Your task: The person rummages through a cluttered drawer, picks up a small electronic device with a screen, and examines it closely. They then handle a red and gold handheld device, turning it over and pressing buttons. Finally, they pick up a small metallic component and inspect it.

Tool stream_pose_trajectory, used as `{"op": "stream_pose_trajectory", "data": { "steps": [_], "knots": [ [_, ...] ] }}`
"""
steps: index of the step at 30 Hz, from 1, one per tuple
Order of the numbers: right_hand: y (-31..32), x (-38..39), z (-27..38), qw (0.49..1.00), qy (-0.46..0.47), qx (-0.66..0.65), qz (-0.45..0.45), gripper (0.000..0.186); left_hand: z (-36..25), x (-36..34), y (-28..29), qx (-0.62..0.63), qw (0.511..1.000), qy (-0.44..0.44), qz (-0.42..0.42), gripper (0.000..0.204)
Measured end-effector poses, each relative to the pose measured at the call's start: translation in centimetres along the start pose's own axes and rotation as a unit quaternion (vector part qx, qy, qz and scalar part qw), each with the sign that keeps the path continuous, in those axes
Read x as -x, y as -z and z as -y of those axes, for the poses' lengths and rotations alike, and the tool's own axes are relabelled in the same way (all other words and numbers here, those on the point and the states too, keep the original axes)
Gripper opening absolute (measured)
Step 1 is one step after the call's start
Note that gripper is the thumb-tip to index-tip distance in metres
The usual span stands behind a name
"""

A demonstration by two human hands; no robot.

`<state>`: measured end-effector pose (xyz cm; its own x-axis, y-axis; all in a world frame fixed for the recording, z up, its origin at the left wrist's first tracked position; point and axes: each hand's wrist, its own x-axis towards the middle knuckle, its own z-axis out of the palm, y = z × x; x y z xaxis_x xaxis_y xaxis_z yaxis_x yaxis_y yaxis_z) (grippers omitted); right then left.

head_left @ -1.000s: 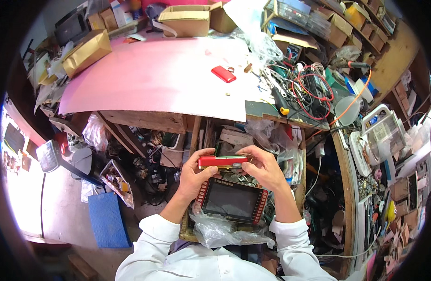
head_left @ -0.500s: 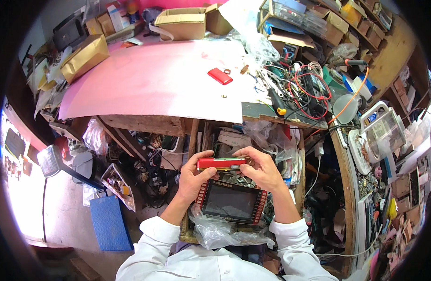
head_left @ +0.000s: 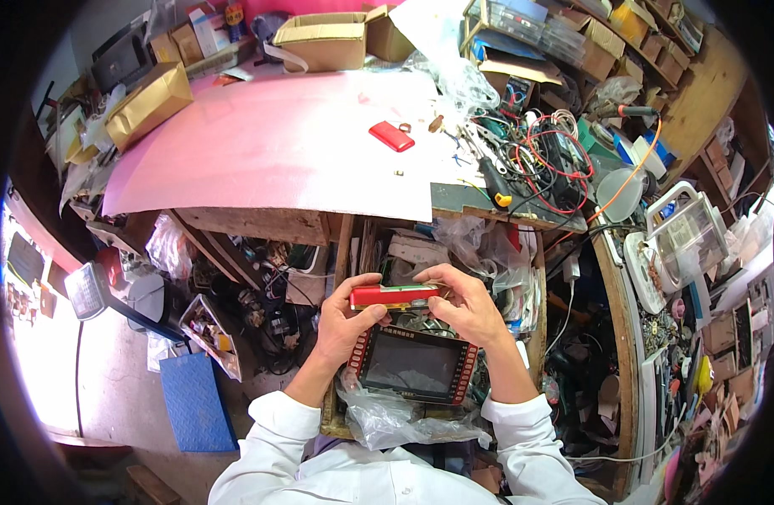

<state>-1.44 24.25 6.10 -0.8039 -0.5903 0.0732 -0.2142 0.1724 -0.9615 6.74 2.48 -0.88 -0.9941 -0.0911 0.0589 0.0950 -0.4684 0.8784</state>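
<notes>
The left hand [head_left: 343, 326] and the right hand [head_left: 475, 316] are holding a small, slim red plastic box [head_left: 383, 296] between them, one at each end. Both hands are curling partly closed around it, with the thumbs sitting on the near side. The box is hanging over an open brown wooden drawer [head_left: 345, 244] full of odds and ends, just past a flat player with a dark screen and red buttons [head_left: 410, 364]. If one end is slipping, perhaps because the thumbs are pushing unevenly, the box could be dropping onto the screen and scratching it. Any loose bits could be getting lost in the messy drawer, or in the crumpled clear plastic bag [head_left: 387, 421] by the player. The box is looking bright red on its left part, with some green on top and yellowish, shiny parts below; the tiny parts are too small to tell. A flat red piece with rounded corners [head_left: 392, 136] is lying on the pink sheet [head_left: 235, 151] covering the worktop [head_left: 463, 196].
</notes>
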Motion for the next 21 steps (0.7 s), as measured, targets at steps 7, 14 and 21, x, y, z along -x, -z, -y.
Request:
{"op": "stream_pose_trajectory", "data": {
  "steps": [7,14,21],
  "knots": [
    [0.1,0.0,0.2,1.000,-0.016,-0.003,0.005,0.037,-0.1,0.0,-0.1,-0.008,1.000,0.002,0.007,0.054],
    [0.0,0.0,0.3,0.999,-0.026,0.023,0.012,0.038,0.0,0.0,-0.3,-0.026,1.000,-0.005,0.005,0.054],
    [0.0,0.0,0.6,0.999,-0.003,0.053,0.011,0.038,-0.2,0.0,-0.2,-0.023,1.000,0.002,-0.003,0.053]
  ]
}}
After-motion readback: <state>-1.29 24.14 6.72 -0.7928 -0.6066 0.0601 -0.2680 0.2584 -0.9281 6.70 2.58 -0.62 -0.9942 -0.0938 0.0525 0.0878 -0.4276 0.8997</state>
